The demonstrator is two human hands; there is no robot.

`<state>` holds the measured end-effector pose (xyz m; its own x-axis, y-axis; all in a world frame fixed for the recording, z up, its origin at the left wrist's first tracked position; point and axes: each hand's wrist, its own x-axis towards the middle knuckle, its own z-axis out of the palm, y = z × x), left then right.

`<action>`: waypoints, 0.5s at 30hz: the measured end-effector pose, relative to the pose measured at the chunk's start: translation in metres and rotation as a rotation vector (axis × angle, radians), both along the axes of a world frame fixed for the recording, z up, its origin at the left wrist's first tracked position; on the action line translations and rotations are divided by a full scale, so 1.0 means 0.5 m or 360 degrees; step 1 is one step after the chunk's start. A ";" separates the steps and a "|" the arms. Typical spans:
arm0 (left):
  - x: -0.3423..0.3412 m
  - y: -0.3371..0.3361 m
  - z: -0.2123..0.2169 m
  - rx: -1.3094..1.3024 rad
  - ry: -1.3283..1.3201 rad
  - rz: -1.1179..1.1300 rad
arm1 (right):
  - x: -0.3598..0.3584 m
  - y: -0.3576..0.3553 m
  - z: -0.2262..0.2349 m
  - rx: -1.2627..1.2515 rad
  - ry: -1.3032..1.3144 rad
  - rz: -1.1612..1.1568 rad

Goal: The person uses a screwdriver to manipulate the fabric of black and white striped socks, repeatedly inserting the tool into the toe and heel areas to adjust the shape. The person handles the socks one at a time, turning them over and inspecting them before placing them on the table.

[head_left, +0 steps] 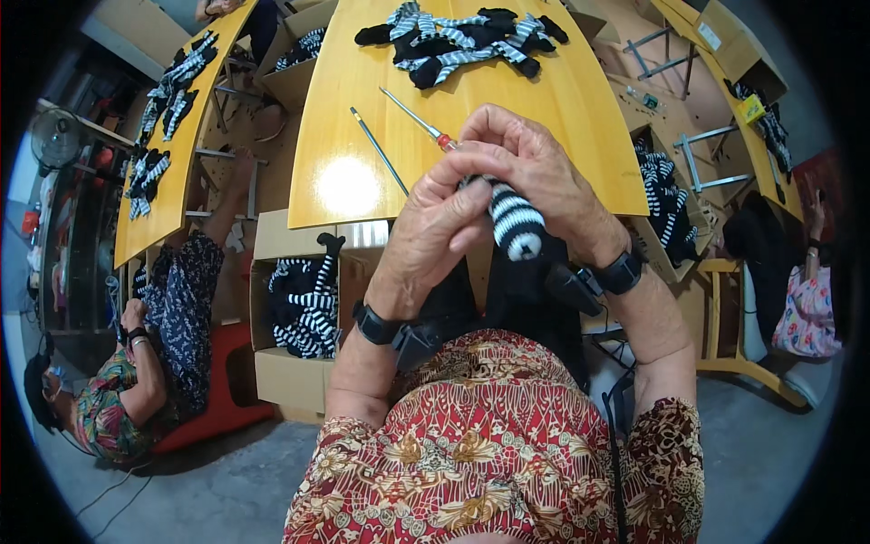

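Above the table's near edge, a black-and-white striped knitted tube (518, 222) with a rounded lower end hangs between my hands. My left hand (439, 213) is closed, pinching its upper end between thumb and fingers. My right hand (535, 168) is closed around the same end from the other side, its fingertips meeting the left ones. Just beyond my fingers is a screwdriver (414, 113) with a metal shaft and a red handle; its rear is hidden by my hands, so I cannot tell whether it is held. A thin rod (379, 150) lies to its left.
A heap of striped knitted pieces (462, 43) lies on the yellow table (344, 195) at the far side. Cardboard boxes (294, 376) with similar pieces stand left and right below it. A person (122, 399) sits at left; another (807, 308) is at right.
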<state>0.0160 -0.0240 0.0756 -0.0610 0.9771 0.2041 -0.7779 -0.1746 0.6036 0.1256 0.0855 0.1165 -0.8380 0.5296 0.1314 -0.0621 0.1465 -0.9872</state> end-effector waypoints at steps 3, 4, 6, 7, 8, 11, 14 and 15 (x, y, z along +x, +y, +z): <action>0.000 -0.016 -0.005 0.0157 -0.0039 -0.0081 | -0.017 -0.015 -0.002 -0.0101 0.0159 0.0056; 0.005 -0.020 -0.002 0.0120 -0.0068 -0.0033 | -0.024 -0.018 -0.002 0.0000 0.0159 -0.0043; -0.003 -0.014 0.002 0.0132 -0.0070 -0.0009 | -0.034 -0.014 0.009 0.0321 0.0098 -0.0193; -0.006 -0.014 0.011 0.0134 -0.0073 -0.0002 | -0.039 -0.009 0.012 0.0478 0.0065 -0.0272; -0.001 -0.032 0.026 -0.0019 0.0076 0.0036 | -0.045 -0.001 0.004 0.0608 0.0242 -0.0310; 0.000 -0.042 0.010 0.0048 0.0576 0.0030 | -0.045 -0.020 0.002 0.0966 0.0279 -0.0318; 0.010 -0.061 0.015 0.0070 0.0702 -0.0148 | -0.040 -0.048 -0.021 0.0827 0.0379 -0.0208; 0.012 -0.062 0.005 0.0109 0.0576 -0.0151 | -0.036 -0.053 -0.017 0.0816 0.0410 -0.0196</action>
<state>0.0219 -0.0548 0.0779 0.1171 0.9582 0.2611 -0.5309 -0.1618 0.8319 0.1077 0.0588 0.1079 -0.6814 0.4360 0.5878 -0.2430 0.6228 -0.7437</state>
